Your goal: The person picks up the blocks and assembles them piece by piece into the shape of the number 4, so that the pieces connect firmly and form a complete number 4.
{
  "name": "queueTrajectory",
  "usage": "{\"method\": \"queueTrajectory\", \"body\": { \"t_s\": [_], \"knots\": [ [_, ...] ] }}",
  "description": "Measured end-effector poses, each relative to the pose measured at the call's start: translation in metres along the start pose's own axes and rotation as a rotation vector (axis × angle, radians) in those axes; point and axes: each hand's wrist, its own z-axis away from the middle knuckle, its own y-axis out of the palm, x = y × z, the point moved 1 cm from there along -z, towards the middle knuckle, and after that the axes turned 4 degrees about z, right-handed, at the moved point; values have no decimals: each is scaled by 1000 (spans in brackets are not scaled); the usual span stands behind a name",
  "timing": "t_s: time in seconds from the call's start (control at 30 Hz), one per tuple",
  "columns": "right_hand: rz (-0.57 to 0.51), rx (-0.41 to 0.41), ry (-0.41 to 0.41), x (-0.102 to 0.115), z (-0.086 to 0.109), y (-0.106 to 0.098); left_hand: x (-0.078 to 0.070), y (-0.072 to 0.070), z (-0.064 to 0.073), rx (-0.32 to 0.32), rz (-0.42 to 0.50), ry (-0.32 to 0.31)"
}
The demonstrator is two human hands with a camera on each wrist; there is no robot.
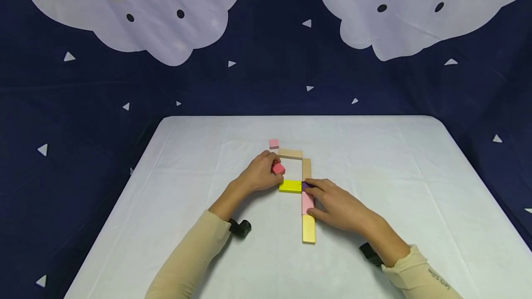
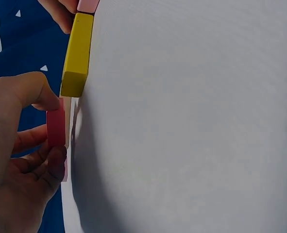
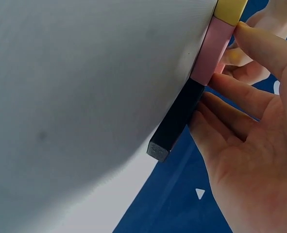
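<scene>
My left hand (image 1: 262, 173) pinches a small red block (image 1: 278, 169) between thumb and fingers, left of the other blocks. Just below it lies a yellow block (image 1: 290, 186), joining a column of blocks at its right end. My right hand (image 1: 338, 204) touches this column from the right with fairly straight fingers. Its thumb is at the joint of the pink block (image 1: 307, 203) and the pale yellow block (image 1: 308, 229). Other fingertips lie along the dark purple block (image 3: 178, 114), partly hidden by the fingers in the head view.
Beyond the hands are a tan block (image 1: 290, 153) lying crosswise, another tan block (image 1: 306, 168) standing in line with the column, and a light pink block (image 1: 273, 144). All lie on a white-covered table (image 1: 187, 160), with a dark blue patterned cloth (image 1: 266, 91) behind.
</scene>
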Motion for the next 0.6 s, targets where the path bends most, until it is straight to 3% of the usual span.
{"method": "queueTrajectory", "body": {
  "t_s": [0.6],
  "knots": [
    [-7, 22, 6, -1, 0, -2, -3, -8, 17, 2, -44, 2]
  ]
}}
